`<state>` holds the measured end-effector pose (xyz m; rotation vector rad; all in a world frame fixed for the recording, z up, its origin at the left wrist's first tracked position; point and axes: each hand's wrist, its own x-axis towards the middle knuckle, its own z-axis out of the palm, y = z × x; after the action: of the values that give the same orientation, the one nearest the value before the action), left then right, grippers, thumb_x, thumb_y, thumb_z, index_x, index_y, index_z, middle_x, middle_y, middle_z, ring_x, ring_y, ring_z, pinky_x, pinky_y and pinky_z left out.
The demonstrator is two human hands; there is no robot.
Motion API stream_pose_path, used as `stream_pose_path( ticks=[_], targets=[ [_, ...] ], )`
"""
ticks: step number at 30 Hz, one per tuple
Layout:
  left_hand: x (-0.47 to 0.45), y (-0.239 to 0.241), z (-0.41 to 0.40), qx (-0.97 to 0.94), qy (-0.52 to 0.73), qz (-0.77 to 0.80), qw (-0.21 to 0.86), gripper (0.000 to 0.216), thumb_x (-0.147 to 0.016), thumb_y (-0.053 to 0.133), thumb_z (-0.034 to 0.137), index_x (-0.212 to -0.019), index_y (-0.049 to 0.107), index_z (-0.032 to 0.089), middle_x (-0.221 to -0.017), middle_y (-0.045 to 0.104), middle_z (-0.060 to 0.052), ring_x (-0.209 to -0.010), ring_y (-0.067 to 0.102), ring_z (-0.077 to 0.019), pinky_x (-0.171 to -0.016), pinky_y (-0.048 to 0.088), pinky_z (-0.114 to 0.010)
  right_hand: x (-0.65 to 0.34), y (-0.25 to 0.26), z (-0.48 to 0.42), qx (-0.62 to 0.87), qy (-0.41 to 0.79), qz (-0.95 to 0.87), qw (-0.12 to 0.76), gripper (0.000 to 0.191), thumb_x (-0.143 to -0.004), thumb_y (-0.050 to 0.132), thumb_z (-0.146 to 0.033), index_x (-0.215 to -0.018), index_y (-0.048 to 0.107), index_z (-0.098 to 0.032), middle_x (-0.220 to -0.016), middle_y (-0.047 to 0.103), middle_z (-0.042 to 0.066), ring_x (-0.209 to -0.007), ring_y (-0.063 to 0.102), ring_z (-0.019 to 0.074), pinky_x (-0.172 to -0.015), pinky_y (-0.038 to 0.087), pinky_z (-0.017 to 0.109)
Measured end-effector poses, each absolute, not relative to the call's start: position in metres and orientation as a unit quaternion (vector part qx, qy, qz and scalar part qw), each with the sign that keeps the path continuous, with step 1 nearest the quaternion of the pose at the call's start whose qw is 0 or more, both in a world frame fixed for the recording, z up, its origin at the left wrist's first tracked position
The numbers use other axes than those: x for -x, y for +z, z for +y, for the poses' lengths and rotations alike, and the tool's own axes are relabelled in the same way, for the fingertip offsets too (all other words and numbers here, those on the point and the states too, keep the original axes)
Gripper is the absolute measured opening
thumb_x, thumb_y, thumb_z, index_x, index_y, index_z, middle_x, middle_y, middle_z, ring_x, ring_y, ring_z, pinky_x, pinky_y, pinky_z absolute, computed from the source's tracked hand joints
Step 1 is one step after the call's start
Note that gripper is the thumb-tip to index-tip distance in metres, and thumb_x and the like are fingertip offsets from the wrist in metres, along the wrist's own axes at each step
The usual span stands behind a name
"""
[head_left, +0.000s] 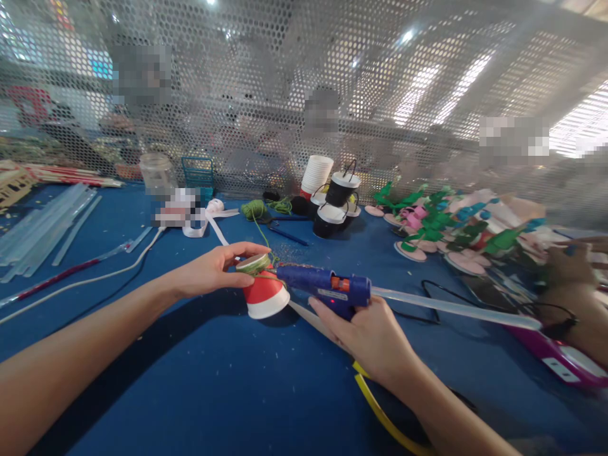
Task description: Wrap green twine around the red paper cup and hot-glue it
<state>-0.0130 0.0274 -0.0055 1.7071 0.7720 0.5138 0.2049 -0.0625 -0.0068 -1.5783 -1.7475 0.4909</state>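
1. Left grip [230,272] pinches the narrow, yarn-wrapped top of a red-and-white paper cup [266,294] between thumb and fingers; its wide rim points downward, tilted.
2. Right grip [375,335] is wrapped around a blue glue gun [308,280], nozzle right by the wrapped end; whether they touch, I cannot tell. Its pale label [332,294] is too small to read.
3. A clear glue stick [456,307] juts rightward behind that grip, toward a purple device [565,361]; scissors [380,405] lie below the grip.
4. Beyond the left grip sits a green yarn ball [255,209], its strand reaching the cup.
5. Open desk [213,380] spreads nearer than both grips; a perforated screen [266,95] bounds the far side.
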Motion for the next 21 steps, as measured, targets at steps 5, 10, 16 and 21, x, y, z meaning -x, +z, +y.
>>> stream_pose_path(
  ticks=[5,10,16,21],
  targets=[
    [0.0139,-0.0047,0.0275,-0.731,0.214,0.329,0.558,0.051,-0.07,0.063,0.025,-0.117,0.045,0.019,-0.12,0.054,-0.007,-0.111,0.05,-0.0235,-0.094,0.037,-0.037,-0.2015,-0.0062,-0.064,0.608,0.19,-0.683,0.356,0.015,-0.071,0.055,-0.029,-0.067,0.066,-0.021,-0.051,0.063,0.003,-0.064,0.066,0.0236,-0.058,0.051,0.032],
    [0.0145,-0.0048,0.0279,-0.723,0.217,0.316,0.575,0.049,-0.071,0.062,0.023,-0.117,0.045,0.019,-0.119,0.055,-0.006,-0.109,0.052,-0.0211,-0.093,0.038,-0.033,-0.2066,-0.0078,-0.0614,0.613,0.242,-0.659,0.362,0.019,-0.072,0.052,-0.03,-0.074,0.067,-0.017,-0.064,0.068,0.005,-0.065,0.065,0.0212,-0.061,0.051,0.029],
    [0.0165,-0.0042,0.0288,-0.719,0.209,0.306,0.588,0.048,-0.071,0.063,0.021,-0.116,0.045,0.019,-0.119,0.055,-0.006,-0.109,0.052,-0.0207,-0.092,0.039,-0.031,-0.2074,-0.0098,-0.0617,0.626,0.279,-0.636,0.354,0.024,-0.073,0.051,-0.034,-0.075,0.066,-0.014,-0.056,0.062,0.003,-0.05,0.059,0.0164,-0.05,0.048,0.026],
    [0.0174,-0.0037,0.0296,-0.714,0.2,0.303,0.599,0.05,-0.072,0.062,0.019,-0.118,0.044,0.019,-0.12,0.055,-0.006,-0.109,0.051,-0.0209,-0.092,0.039,-0.031,-0.2083,-0.0101,-0.0612,0.648,0.311,-0.607,0.34,0.023,-0.071,0.052,-0.035,-0.064,0.061,-0.016,-0.043,0.051,-0.001,-0.038,0.05,0.0129,-0.038,0.04,0.023]
  ],
)
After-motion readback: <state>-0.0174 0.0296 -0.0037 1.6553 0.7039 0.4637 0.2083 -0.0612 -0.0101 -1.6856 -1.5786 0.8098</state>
